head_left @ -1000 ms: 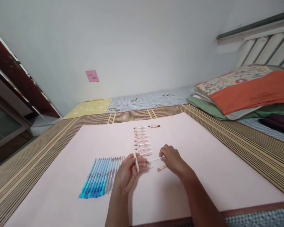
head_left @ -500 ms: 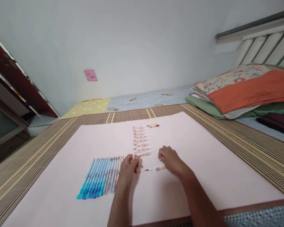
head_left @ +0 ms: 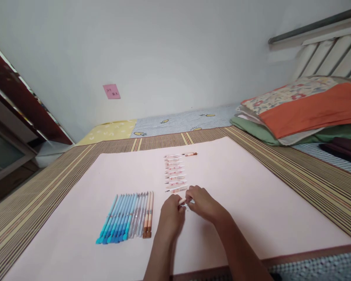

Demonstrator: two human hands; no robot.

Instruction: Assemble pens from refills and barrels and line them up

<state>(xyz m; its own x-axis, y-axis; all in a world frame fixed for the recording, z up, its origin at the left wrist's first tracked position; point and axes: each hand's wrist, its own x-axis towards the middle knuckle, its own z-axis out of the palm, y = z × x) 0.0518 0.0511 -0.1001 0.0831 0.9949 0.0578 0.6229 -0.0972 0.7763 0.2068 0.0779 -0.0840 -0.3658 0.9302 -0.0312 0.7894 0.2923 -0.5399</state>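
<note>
My left hand (head_left: 172, 215) is closed around a pale peach pen barrel (head_left: 181, 201), whose end sticks out between thumb and fingers. Right against that end, my right hand (head_left: 203, 201) is pinched on a slim white pen refill, mostly hidden by its fingers. Just beyond both hands lies a column of slim white refills (head_left: 175, 172) with pinkish prints, their dark tips pointing left. Two short peach-and-brown pieces (head_left: 190, 154) lie at its far end. To the left, pens sit side by side: several blue ones (head_left: 118, 218), some clear greyish ones (head_left: 137, 216) and two peach-and-brown ones (head_left: 148, 218).
A large pale pink sheet (head_left: 251, 210) lies under everything, on a striped mat (head_left: 275, 166). Folded bedding with an orange panel (head_left: 316, 109) is stacked at the right. A pink note (head_left: 111, 91) is stuck on the wall behind.
My hands have come together: the left moved right with the pen barrel, the right moved left. The refill near my right hand is off the sheet. The peach-and-brown pens are now uncovered.
</note>
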